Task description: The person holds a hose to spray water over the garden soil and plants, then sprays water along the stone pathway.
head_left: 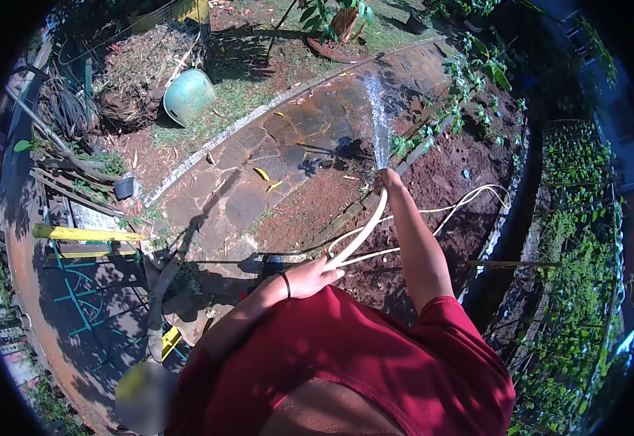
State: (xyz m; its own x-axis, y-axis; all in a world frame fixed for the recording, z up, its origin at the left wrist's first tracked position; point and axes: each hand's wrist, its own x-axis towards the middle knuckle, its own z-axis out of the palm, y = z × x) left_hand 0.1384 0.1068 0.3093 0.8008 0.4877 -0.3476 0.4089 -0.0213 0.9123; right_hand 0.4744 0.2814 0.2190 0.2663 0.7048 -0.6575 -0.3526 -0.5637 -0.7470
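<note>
My right hand [387, 180] is stretched out ahead, closed around the end of a cream garden hose [364, 234]. A fan of white water [378, 109] sprays from that end, away from me and toward the far part of the stone path. Closer to my body, my left hand [309, 277], with a dark band at the wrist, holds the same hose lower down. Its fingers are partly hidden by the hose. Further lengths of hose loop to the right over the reddish soil [433, 174].
A flagstone path [248, 200] with a pale kerb curves ahead, wet in places. Leafy plants [469, 94] grow at the right beside a dark channel. At left are a tipped green bucket [189, 97], a heap of dry cuttings [142, 69] and a yellow pole [84, 233].
</note>
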